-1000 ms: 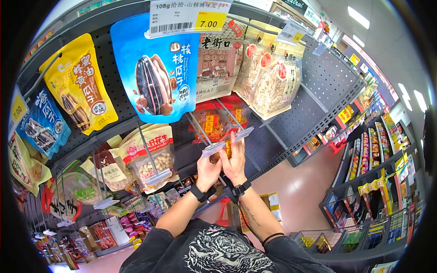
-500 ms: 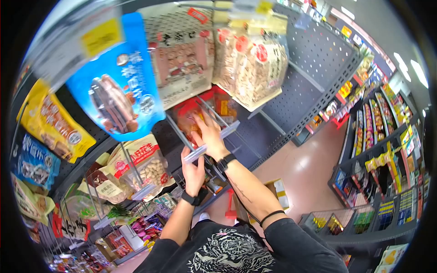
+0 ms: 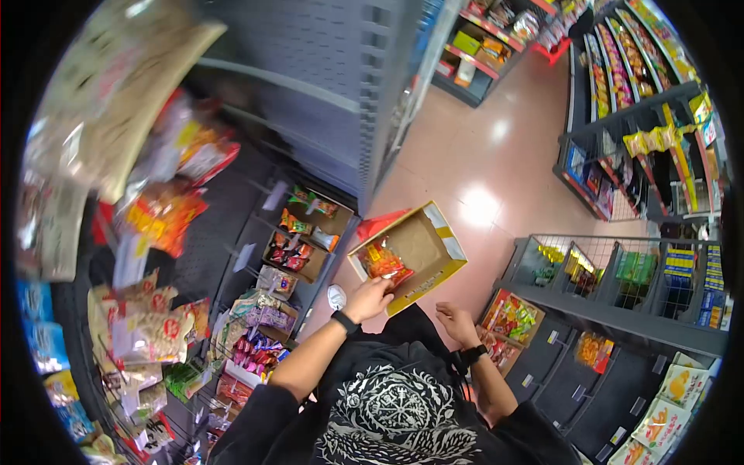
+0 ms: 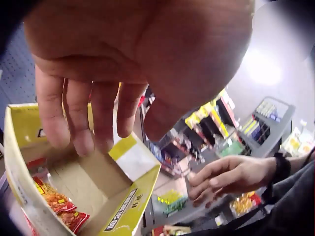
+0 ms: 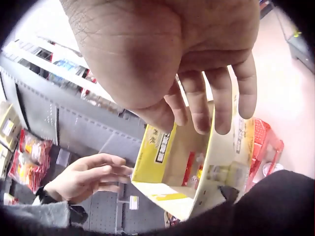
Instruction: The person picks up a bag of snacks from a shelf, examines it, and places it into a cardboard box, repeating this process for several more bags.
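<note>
An open yellow-edged cardboard box (image 3: 425,246) stands in front of the person, with red-and-orange snack packets (image 3: 384,259) inside it. My left hand (image 3: 369,301) is at the box's near left edge, its fingertips close to the packets in the head view. In the left wrist view, the left hand (image 4: 113,73) hangs over the box (image 4: 123,216) with fingers loosely bent and the packets (image 4: 56,199) beyond its fingertips. My right hand (image 3: 459,324) is held away from the box's right side. Its fingers hang loosely in the right wrist view, and the hand (image 5: 197,64) holds nothing.
A dark shelf (image 3: 302,147) with hanging snack bags (image 3: 159,217) rises on the left. Below it are cardboard trays of small packets (image 3: 291,252). Part of a red object (image 3: 380,223) shows beside the box. Wire-fronted bins (image 3: 597,267) and another shelf (image 3: 573,372) stand on the right.
The head view has swung right and down from the hanging bags to the box. Both hands have left the shelf hooks and the red bag there; the left is now by the box, the right farther right.
</note>
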Available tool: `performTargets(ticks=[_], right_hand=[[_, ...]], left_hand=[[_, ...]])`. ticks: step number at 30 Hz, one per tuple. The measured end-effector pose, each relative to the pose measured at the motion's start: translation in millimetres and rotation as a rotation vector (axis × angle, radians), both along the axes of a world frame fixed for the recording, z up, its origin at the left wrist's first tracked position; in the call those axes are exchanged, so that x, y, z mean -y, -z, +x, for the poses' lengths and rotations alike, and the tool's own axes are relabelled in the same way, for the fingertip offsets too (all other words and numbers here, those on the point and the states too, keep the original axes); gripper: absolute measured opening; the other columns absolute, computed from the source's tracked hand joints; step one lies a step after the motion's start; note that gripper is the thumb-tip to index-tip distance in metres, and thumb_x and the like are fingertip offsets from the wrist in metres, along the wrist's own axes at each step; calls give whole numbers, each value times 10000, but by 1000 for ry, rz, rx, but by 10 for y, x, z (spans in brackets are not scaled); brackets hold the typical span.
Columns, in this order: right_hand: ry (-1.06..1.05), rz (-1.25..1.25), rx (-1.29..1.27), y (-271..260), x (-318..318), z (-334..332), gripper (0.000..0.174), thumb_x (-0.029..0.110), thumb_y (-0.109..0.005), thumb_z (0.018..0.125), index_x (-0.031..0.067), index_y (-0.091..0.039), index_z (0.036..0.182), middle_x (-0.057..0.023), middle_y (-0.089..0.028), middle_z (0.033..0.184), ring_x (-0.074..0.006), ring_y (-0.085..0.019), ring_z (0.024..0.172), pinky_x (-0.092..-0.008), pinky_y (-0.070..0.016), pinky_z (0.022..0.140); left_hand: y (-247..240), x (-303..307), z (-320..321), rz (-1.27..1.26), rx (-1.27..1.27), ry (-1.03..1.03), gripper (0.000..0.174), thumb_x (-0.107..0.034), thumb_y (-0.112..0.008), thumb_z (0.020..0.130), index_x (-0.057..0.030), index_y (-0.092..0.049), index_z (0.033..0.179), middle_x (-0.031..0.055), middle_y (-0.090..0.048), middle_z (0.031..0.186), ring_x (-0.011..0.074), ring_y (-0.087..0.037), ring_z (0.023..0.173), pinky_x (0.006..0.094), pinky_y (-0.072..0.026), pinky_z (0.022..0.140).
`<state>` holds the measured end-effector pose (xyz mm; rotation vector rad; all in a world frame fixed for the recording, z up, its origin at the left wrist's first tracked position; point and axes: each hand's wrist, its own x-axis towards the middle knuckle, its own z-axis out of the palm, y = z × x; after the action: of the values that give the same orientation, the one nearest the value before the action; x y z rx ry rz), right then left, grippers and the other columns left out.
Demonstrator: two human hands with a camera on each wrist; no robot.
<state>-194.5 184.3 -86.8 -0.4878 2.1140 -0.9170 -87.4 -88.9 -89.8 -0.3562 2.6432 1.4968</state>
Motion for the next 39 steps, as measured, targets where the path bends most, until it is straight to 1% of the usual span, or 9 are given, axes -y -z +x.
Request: performTargets(ticks=[7,14,19,22,26,28,32,35,39], right_hand=[[280,-33,95,-61,-1,-303,277,186,-598,897,32,-612,1127,-138,-672,1062,-265,-667,932,-347,-522,820],[-7,28,79,-179,-362,-372,316,192,-618,870,55,-596,1154,-164,-640,1081,-331,-604,1035,-386,-471,911],[81,105,153,-63,-553,-474,312,193,-615,868,52,-602,1146,-175,-642,1082,-327,-613,1017,-381,-478,894],[66,47,108,-85,-416,-547,338,184,-622,867,56,-586,1177,-160,-643,1071,-305,-624,1006,-374,-496,862],[325,-130,54,-123,-113,-573,590,178,-632,884,46,-368,1394,-197,-510,1263,-286,-580,1102,-353,-515,853],[516,-323,371,-224,81,-652,596,193,-603,917,70,-326,1431,-153,-502,1306,-253,-567,1122,-351,-503,874],[196,-547,965,-603,441,-833,628,162,-571,940,78,-241,1467,-136,-469,1355,-220,-554,1119,-340,-492,880],[-168,-474,656,-981,1127,-631,596,25,-606,887,50,-328,1413,-138,-528,1234,-180,-575,1042,-291,-493,864],[-176,-628,585,-1412,1848,-322,310,37,-609,887,9,-530,1185,-64,-615,1083,-131,-591,970,-277,-487,844]], left_hand=[[1440,-454,-1274,-392,495,364,270,-177,-534,835,-58,-575,1074,207,-591,1122,368,-625,976,475,-504,823],[2840,-504,-1038,-657,567,488,292,-209,-476,911,-119,-566,1174,135,-558,1192,321,-638,990,443,-515,750],[2763,-465,-1140,-673,680,569,323,-286,-452,935,-76,-580,1146,137,-625,1138,310,-649,977,431,-527,731],[2374,-496,-1200,-667,514,661,240,-265,-510,882,-94,-662,954,137,-634,1061,299,-661,938,431,-532,689],[794,-699,-1371,-462,240,554,145,-194,-580,800,-89,-676,828,127,-599,863,283,-652,754,437,-533,612],[-41,-806,-1228,-549,-27,374,145,-160,-561,795,-40,-619,738,143,-594,762,282,-651,696,397,-526,562],[-1006,-903,-659,-773,-222,417,181,-162,-536,801,-28,-588,910,105,-590,892,262,-631,831,392,-515,716],[-1215,-806,-284,-793,-260,420,160,-232,-561,788,-111,-621,872,40,-544,983,227,-556,963,310,-475,769],[-1833,-63,360,-456,-590,146,212,-161,-560,848,-118,-615,1048,52,-571,1166,218,-598,988,334,-505,764]])
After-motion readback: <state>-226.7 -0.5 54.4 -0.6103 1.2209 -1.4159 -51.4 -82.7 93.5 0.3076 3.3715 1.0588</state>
